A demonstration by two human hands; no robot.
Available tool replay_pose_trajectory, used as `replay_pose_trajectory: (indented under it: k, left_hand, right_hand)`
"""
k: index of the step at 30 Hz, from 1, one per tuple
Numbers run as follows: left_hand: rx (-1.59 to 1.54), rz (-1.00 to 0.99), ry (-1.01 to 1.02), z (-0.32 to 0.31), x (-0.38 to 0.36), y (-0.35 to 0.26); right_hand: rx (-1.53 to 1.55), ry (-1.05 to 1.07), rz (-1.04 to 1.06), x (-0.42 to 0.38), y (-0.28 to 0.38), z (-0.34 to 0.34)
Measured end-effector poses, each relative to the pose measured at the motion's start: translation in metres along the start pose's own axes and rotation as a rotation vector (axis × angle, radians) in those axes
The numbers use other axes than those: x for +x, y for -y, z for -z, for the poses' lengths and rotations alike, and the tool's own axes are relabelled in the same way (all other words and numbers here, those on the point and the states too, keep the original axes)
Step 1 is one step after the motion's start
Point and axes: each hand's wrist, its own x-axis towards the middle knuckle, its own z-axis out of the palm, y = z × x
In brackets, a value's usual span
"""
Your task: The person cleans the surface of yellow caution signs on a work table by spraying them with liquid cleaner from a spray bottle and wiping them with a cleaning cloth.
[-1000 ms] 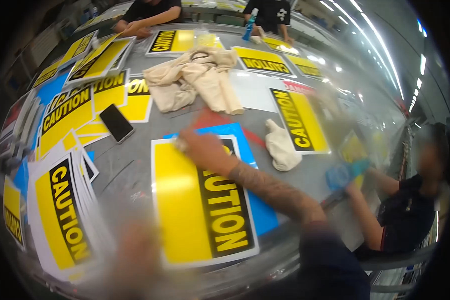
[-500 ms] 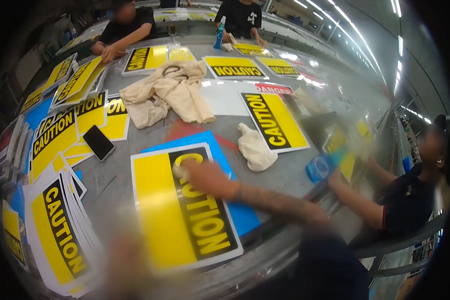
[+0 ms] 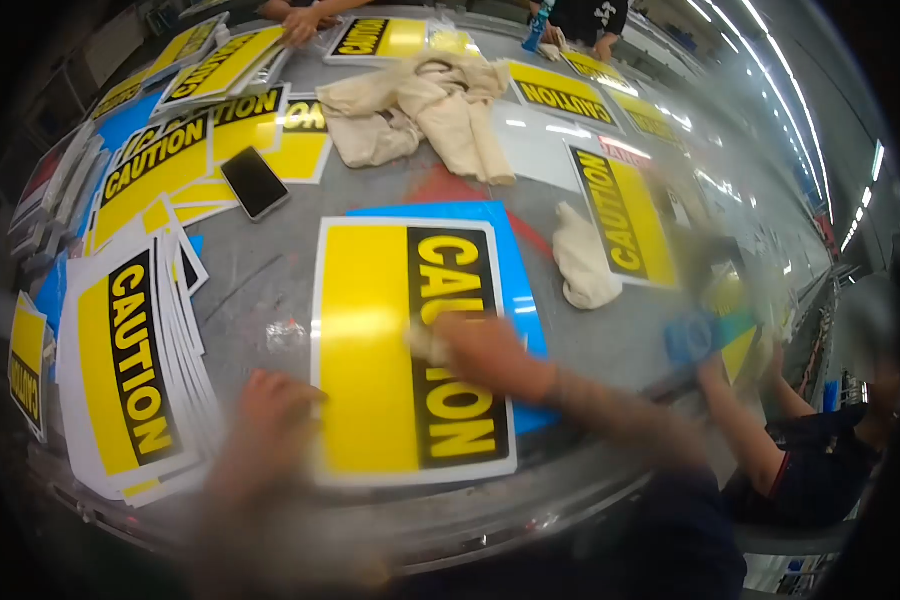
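Note:
In front of me a yellow and black CAUTION sign (image 3: 365, 385) lies on a blue sheet (image 3: 518, 300). My right hand (image 3: 495, 358) is over its black lettered band, closed around a small whitish wad of cloth (image 3: 428, 344) that seems pressed to the surface. My left hand (image 3: 275, 415) is at the sign's left edge, a finger reaching to the border; blur hides whether it grips. Left of that hand, a fanned stack of CAUTION signs (image 3: 100, 375) lies on the table.
A dark phone (image 3: 254, 183) lies beyond the stack. Cream cloths (image 3: 450, 115) are bunched at the back, and a crumpled white cloth (image 3: 583, 260) touches another CAUTION sign (image 3: 625, 215). At right a co-worker's arm (image 3: 740, 420) reaches in by blue tape (image 3: 690, 337). Other people's hands (image 3: 303, 22) work across the table.
My view has shifted, so the table sits higher and further right. The right hand with the cloth moved down the lettering. My left hand now shows more plainly at the sign's left edge.

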Motion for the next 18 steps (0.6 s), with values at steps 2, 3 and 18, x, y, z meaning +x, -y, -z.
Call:
replay_pose_trajectory:
  k: [2, 3, 18]
  left_hand:
    - [0.000, 0.008, 0.013, 0.001, -0.001, -0.003]
    - [-0.016, 0.015, 0.005, 0.001, -0.002, -0.005]
    - [-0.023, -0.010, 0.006, 0.000, -0.004, -0.004]
  right_hand:
    - [-0.006, -0.345, -0.157, 0.048, -0.055, 0.029]
    - [-0.068, -0.386, -0.144, 0.067, -0.091, 0.035]
    - [-0.075, -0.381, -0.097, 0.044, -0.056, 0.028]
